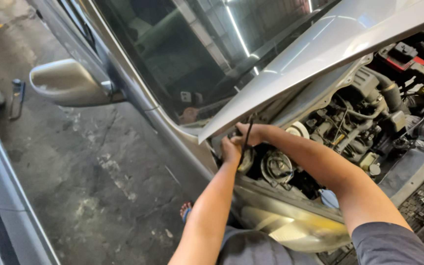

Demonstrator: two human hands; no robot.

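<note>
Fingers of the right hand point(249, 133) curl around a thin black rod point(246, 140) at the centre of the frame, just under the edge of the raised silver bonnet point(330, 46). The left hand point(230, 150) sits just below, touching the same rod; whether its fingers are clenched cannot be told. Both bare arms reach into the open engine bay point(354, 122) at right. A side mirror point(67, 82) juts out at upper left, above the stained concrete floor point(99, 186).
</note>
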